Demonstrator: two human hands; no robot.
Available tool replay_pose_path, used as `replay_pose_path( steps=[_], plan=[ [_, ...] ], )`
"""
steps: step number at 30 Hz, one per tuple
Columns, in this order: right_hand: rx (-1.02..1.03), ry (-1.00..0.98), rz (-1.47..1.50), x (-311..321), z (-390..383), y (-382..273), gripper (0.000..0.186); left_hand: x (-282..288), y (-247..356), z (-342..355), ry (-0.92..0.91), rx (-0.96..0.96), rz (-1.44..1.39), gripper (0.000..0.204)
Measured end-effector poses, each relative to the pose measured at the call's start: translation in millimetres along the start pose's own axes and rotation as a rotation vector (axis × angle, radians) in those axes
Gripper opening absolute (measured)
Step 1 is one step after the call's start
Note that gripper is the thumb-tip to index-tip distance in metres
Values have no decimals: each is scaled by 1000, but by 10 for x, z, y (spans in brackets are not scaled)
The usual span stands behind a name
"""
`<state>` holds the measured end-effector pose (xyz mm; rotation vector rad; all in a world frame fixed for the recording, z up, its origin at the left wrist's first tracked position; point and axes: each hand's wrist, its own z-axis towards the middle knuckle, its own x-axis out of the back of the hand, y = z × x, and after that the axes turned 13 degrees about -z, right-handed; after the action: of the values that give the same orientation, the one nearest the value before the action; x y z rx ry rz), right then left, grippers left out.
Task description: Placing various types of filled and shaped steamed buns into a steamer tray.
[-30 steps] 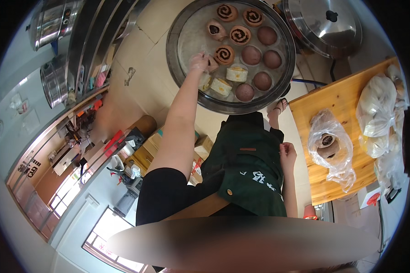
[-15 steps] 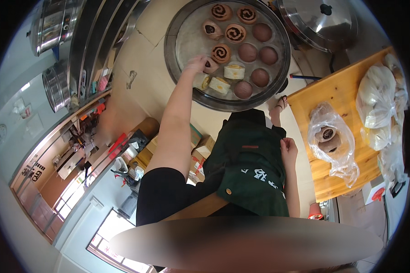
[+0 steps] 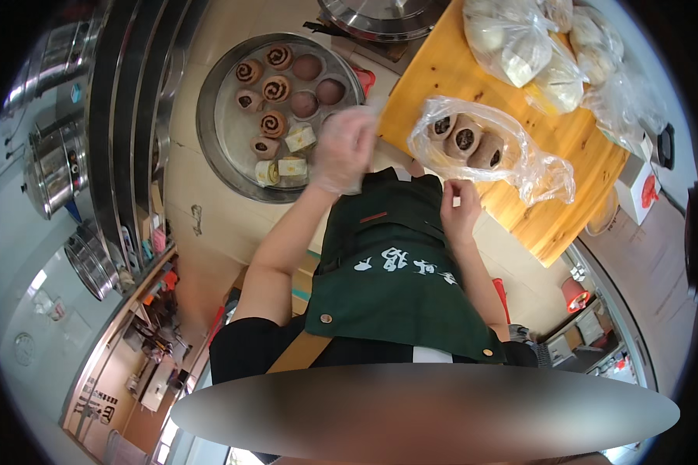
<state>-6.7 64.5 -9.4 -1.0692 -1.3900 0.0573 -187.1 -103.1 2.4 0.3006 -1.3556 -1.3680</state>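
My left hand (image 3: 343,152), in a clear plastic glove, is raised between the round metal tray (image 3: 209,128) and the bagged buns, blurred by motion; whether it holds anything is unclear. The tray carries several dark spiral rolls (image 3: 275,89), smooth brownish round buns (image 3: 307,67), dark-filled buns and pale yellow-layered pieces (image 3: 300,138). My right hand (image 3: 458,200) is beside the wooden table's edge at my apron, fingers curled together with nothing seen in them. An open clear bag (image 3: 543,177) on the table (image 3: 551,225) holds brown buns with dark filling (image 3: 464,139), just right of my left hand.
Knotted bags of pale items (image 3: 508,39) crowd the table's far right. A large steel lidded pan (image 3: 380,15) stands beyond the tray. Steel pots (image 3: 58,178) and long dark metal bands line the left. A white box (image 3: 636,178) sits past the table's right edge.
My left hand has lifted from the tray's buns and moved right toward the bag. The view has turned, shifting the tray left and the table upward. My right hand remains by the apron.
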Motion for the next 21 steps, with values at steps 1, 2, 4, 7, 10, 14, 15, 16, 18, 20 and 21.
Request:
replay_pose_path(
  steps=[1, 2, 4, 7, 10, 14, 15, 16, 18, 20, 21],
  plan=[
    [187, 175, -147, 126, 105, -56, 14, -176, 183, 107, -52, -79, -81, 15],
    [372, 348, -296, 215, 177, -78, 17, -360, 333, 183, -103, -155, -160, 16],
    [306, 287, -318, 271, 236, -33, 24, -759, 511, 292, -245, -159, -254, 15],
    [361, 166, -489, 224, 283, 146, 27, -1280, 510, 404, -638, 253, 384, 13],
    [382, 135, -484, 221, 261, 151, 29, -1566, 224, 409, -613, 229, 581, 18],
    [350, 140, -451, 234, 290, 201, 29, -1663, -13, 405, -671, 271, 603, 27],
    [346, 141, -447, 236, 301, 224, 29, -1673, -52, 389, -667, 270, 628, 31],
    [348, 158, -434, 240, 312, 263, 28, -1670, -21, 408, -668, 267, 650, 35],
    [345, 173, -420, 251, 315, 328, 28, -1664, 44, 442, -703, 273, 643, 39],
    [347, 168, -401, 264, 335, 363, 27, -1641, 119, 468, -723, 282, 641, 44],
    [348, 170, -399, 269, 341, 380, 27, -1641, 137, 461, -719, 273, 649, 46]
  ],
)
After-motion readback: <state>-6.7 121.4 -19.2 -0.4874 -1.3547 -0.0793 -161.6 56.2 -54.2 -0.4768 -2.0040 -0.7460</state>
